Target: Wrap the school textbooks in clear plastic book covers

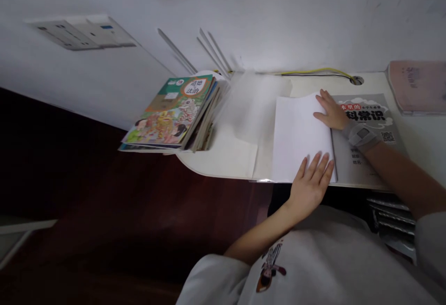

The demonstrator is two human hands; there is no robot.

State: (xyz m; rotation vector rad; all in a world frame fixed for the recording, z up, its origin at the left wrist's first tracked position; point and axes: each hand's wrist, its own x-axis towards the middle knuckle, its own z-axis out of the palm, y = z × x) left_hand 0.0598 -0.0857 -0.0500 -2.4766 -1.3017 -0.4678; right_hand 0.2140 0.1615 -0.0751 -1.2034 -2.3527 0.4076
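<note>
A thin book lies on the white desk, its grey printed cover (365, 124) to the right and a blank white page (296, 128) to the left. My left hand (311, 179) rests on the page's lower right part, fingers extended. Higher up, my right hand (331, 110), with a band on the wrist, lies near the page's upper right edge and the cover, fingers spread. Left of the page, a clear plastic sheet (259, 110) extends over the desk, partly blurred; how it joins the book I cannot tell.
A stack of books (170, 114) stands at the desk's left end by the wall. A pink book (420, 87) lies at far right. Along the back runs a yellow cable (313, 70) into a round desk hole (356, 81). The desk's front edge (216, 174) curves at left.
</note>
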